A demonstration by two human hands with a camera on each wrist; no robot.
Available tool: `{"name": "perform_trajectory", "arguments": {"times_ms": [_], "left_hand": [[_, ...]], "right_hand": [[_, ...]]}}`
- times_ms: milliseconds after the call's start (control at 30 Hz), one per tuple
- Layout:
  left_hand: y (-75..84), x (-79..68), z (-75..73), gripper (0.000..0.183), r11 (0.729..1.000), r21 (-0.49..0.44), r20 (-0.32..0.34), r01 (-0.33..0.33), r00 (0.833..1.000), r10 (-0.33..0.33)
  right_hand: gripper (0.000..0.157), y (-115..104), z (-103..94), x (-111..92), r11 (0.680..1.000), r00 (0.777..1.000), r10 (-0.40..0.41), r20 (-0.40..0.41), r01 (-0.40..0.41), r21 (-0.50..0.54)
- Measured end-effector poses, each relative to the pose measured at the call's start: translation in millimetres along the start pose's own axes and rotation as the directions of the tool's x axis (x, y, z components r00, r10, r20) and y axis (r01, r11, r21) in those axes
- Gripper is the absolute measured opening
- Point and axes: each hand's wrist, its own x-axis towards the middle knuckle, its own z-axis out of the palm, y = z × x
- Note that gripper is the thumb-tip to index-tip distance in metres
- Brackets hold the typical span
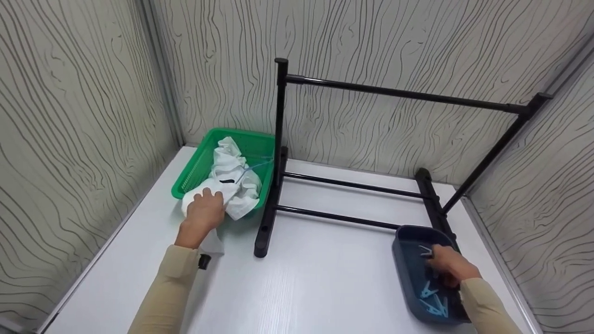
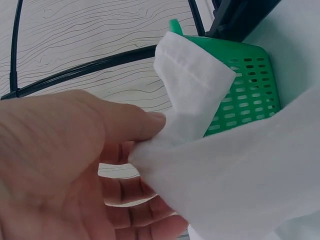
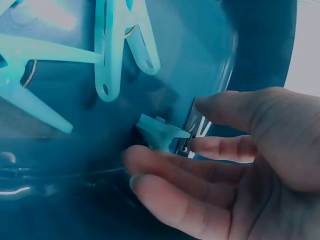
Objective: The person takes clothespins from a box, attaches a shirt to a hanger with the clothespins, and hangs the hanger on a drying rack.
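Observation:
My left hand (image 1: 204, 213) pinches a white cloth (image 2: 240, 170) between thumb and fingers at the near side of a green basket (image 1: 197, 169). More crumpled white cloth (image 1: 229, 157) lies inside, with a small black mark on top. On the right, my right hand (image 1: 450, 264) reaches into a dark blue bin (image 1: 403, 269). Its thumb and index finger pinch a greyish clothespin (image 3: 196, 125), partly hidden by the fingers. Several light-blue clothespins (image 1: 434, 306) lie on the bin floor, one of them (image 3: 160, 132) close to my fingers.
A black rack (image 1: 408, 94) with a high top bar and two low bars (image 1: 343, 218) stands between basket and bin. The basket touches or nearly touches its left foot (image 1: 262, 239). Patterned walls (image 1: 352, 41) enclose the white table (image 1: 297, 278) at the back and sides.

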Motion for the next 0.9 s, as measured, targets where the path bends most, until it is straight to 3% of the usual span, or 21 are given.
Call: {"name": "perform_trajectory", "arguments": {"times_ms": [167,433,633,900], "left_hand": [[-1.3,3.7,-2.7,0.037,1.0,-0.006,0.011,-0.011,1.0,0.011],[-9.2,4.5,-6.2,0.044,0.996,-0.081,0.082,0.025,0.996,-0.019],[-12.2,3.6,-3.0,0.041,0.995,-0.097,0.017,-0.007,1.0,0.009],[-14.1,4.0,2.6,0.043,0.99,-0.143,0.011,0.008,1.0,-0.006]], "right_hand": [[0.009,1,3.2,2,0.999,1.0,0.007,0.018,-0.006,-0.041],[0.007,2,10.3,3,1.0,1.0,0.018,0.005,-0.018,0.0],[0.007,2,16.1,2,1.0,1.0,0.018,0.008,-0.018,0.025],[0.004,4,11.5,0,1.0,1.0,0.024,0.003,-0.024,0.019]]}}
